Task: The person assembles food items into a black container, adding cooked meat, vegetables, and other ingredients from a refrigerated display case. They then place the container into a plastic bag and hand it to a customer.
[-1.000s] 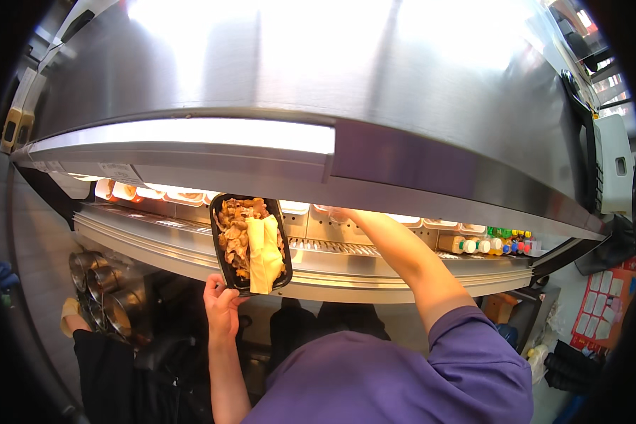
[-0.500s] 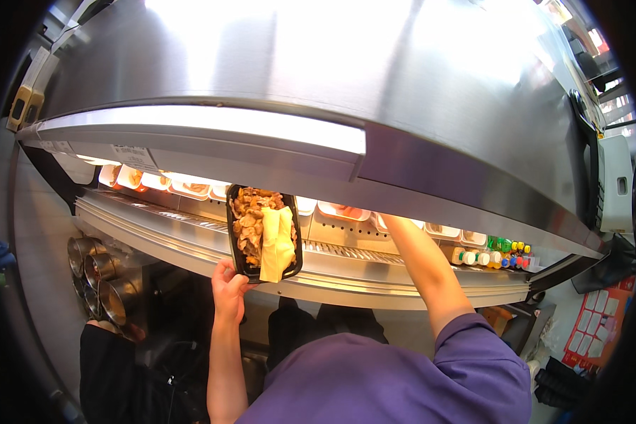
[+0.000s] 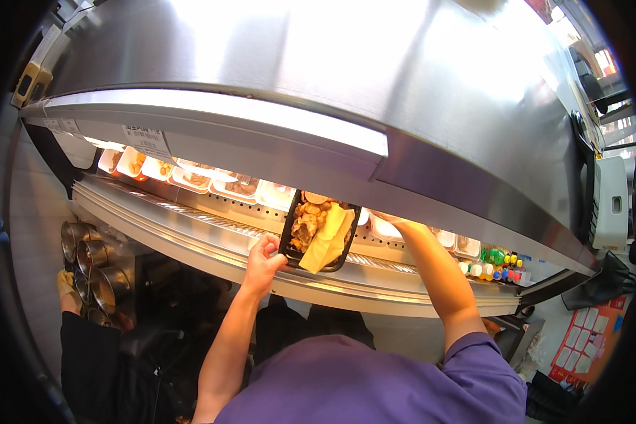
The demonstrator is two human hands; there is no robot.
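Note:
My left hand [image 3: 263, 258] grips the near edge of a black food tray [image 3: 319, 232] filled with brown cooked pieces and a yellow slab. It holds the tray up over the steel counter ledge [image 3: 212, 249]. My right hand [image 3: 387, 216] reaches past the tray's far right corner, in under the steel hood, toward the white food tubs [image 3: 385, 227] in the lit well. Its fingers are mostly hidden by the hood edge and the tray, so whether they hold anything is unclear.
A long steel hood [image 3: 318, 106] overhangs a row of white tubs [image 3: 191, 177] holding food. Coloured squeeze bottles [image 3: 495, 263] stand at the right end. Round steel canisters [image 3: 85, 258] sit low on the left. A gloved hand [image 3: 67, 286] of another person shows near them.
The tray and my left hand have shifted right along the counter, and the view has swung so more tubs show on the left. My right arm stays reaching under the hood.

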